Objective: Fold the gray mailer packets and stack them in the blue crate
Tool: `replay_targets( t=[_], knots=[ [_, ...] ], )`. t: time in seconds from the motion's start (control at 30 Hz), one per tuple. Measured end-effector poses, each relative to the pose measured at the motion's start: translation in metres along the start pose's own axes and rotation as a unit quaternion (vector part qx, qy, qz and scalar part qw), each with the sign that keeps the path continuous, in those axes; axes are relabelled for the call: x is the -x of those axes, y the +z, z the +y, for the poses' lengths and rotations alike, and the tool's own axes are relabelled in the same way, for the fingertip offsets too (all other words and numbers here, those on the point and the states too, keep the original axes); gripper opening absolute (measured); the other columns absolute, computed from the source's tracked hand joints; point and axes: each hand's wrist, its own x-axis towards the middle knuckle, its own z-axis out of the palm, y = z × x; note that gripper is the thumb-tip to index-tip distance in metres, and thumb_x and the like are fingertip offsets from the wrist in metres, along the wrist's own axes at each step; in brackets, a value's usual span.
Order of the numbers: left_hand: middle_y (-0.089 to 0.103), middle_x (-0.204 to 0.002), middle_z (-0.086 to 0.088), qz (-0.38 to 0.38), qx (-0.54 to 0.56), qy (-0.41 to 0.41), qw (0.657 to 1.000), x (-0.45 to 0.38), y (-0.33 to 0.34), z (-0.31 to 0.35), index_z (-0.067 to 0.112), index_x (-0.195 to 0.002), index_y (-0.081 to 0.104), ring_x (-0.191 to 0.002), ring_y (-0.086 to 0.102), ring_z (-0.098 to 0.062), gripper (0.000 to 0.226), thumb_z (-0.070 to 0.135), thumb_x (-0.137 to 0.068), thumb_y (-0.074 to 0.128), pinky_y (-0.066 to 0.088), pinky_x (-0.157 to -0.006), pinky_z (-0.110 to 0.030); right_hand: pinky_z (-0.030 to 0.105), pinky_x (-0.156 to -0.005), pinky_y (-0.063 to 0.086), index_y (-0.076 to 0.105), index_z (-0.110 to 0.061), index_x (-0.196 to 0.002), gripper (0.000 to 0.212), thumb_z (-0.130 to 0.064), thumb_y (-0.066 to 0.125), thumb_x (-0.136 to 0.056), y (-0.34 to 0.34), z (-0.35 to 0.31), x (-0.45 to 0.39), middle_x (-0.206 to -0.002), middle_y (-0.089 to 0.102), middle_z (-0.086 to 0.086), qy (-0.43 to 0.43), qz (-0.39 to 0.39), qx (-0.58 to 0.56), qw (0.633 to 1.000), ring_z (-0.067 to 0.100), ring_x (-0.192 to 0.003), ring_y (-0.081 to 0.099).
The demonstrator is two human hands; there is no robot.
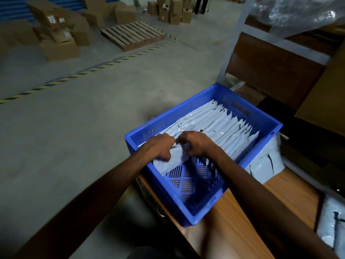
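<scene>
Both hands point(179, 146) around folded gray mailer point(172, 162), no legible writing.

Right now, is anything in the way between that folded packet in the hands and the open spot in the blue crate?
Nothing visible blocks it. The left hand and right hand hold the folded packet over the blue crate, beside the row of packets already standing inside; the bare slotted floor lies just below.

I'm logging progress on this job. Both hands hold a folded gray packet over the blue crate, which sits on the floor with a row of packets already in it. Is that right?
One thing is off: the blue crate sits on a wooden table, not the floor. The head view shows it. Otherwise yes: the left hand and right hand hold a folded gray packet over the crate, with a row of packets inside.
</scene>
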Motion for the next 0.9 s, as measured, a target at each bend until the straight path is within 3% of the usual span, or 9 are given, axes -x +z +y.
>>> replay_targets(
  t=[0.07, 0.13, 0.3, 0.43, 0.53, 0.63, 0.73, 0.9],
  knots=[
    [0.051, -0.092, -0.001, 0.003, -0.012, 0.01, 1.0, -0.001, 0.003, -0.001, 0.022, -0.088, 0.049, -0.082, 0.052, -0.024, 0.047, 0.046, -0.073, 0.086, 0.041, -0.067, -0.035, 0.037, -0.093, 0.051, 0.066, -0.028, -0.133, 0.056, -0.014, 0.074, -0.079, 0.004, 0.001, -0.006, -0.135, 0.064, -0.005, -0.016, -0.017, 0.038, 0.999, 0.02, -0.125, 0.06],
    [0.052, -0.094, 0.0, 0.003, -0.036, 0.019, 0.999, -0.001, 0.003, 0.001, 0.024, -0.09, 0.047, -0.088, 0.055, -0.025, 0.054, 0.054, -0.07, 0.087, 0.04, -0.073, -0.036, 0.035, -0.084, 0.05, 0.067, -0.029, -0.131, 0.053, -0.016, 0.073, -0.079, 0.008, 0.002, -0.011, -0.131, 0.064, -0.006, -0.019, -0.005, 0.043, 0.999, 0.021, -0.121, 0.062],
    [0.064, -0.116, -0.007, -0.079, -0.056, 0.009, 0.995, -0.013, 0.006, 0.005, 0.022, -0.106, 0.054, -0.106, 0.066, -0.031, 0.064, 0.048, -0.064, 0.094, 0.046, -0.075, -0.039, 0.033, -0.071, 0.045, 0.066, -0.034, -0.125, 0.059, -0.03, 0.084, -0.069, 0.019, 0.002, -0.019, -0.12, 0.062, -0.012, -0.018, 0.021, 0.054, 0.998, 0.019, -0.112, 0.066],
    [0.065, -0.122, -0.007, -0.071, -0.079, 0.01, 0.994, -0.016, 0.008, 0.001, 0.019, -0.125, 0.059, -0.113, 0.065, -0.03, 0.072, 0.047, -0.069, 0.093, 0.046, -0.079, -0.04, 0.034, -0.072, 0.044, 0.066, -0.034, -0.126, 0.059, -0.027, 0.082, -0.071, 0.02, 0.001, -0.023, -0.12, 0.062, -0.01, -0.011, 0.022, 0.051, 0.998, 0.019, -0.115, 0.065],
    [0.06, -0.112, -0.005, -0.052, -0.054, 0.023, 0.997, -0.015, 0.007, -0.002, 0.023, -0.111, 0.055, -0.108, 0.064, -0.029, 0.059, 0.052, -0.072, 0.088, 0.043, -0.074, -0.038, 0.035, -0.073, 0.048, 0.067, -0.034, -0.125, 0.057, -0.026, 0.082, -0.071, 0.02, 0.003, -0.024, -0.117, 0.063, -0.01, -0.004, 0.026, 0.042, 0.999, 0.019, -0.112, 0.066],
    [0.054, -0.1, -0.003, -0.036, -0.013, 0.013, 0.999, -0.016, 0.007, -0.003, 0.022, -0.091, 0.047, -0.093, 0.061, -0.028, 0.048, 0.045, -0.073, 0.086, 0.042, -0.069, -0.036, 0.033, -0.069, 0.039, 0.067, -0.029, -0.123, 0.052, -0.022, 0.081, -0.073, 0.021, 0.005, -0.023, -0.116, 0.062, -0.008, -0.006, 0.027, 0.034, 0.999, 0.02, -0.111, 0.065],
    [0.056, -0.099, -0.004, -0.077, -0.002, 0.01, 0.997, -0.019, 0.007, -0.001, 0.022, -0.082, 0.044, -0.088, 0.062, -0.027, 0.05, 0.037, -0.071, 0.091, 0.053, -0.07, -0.039, 0.033, -0.069, 0.038, 0.067, -0.026, -0.122, 0.051, -0.02, 0.082, -0.074, 0.019, 0.006, -0.022, -0.116, 0.061, -0.007, -0.001, 0.023, 0.011, 1.0, 0.021, -0.11, 0.064],
    [0.059, -0.115, -0.009, -0.103, -0.002, 0.016, 0.995, -0.021, 0.008, -0.004, 0.019, -0.106, 0.053, -0.106, 0.064, -0.031, 0.053, 0.034, -0.074, 0.092, 0.052, -0.078, -0.039, 0.033, -0.07, 0.036, 0.065, -0.025, -0.128, 0.051, -0.015, 0.078, -0.08, 0.02, 0.003, -0.023, -0.123, 0.061, -0.005, -0.011, 0.019, 0.013, 1.0, 0.023, -0.113, 0.064]
  ],
)
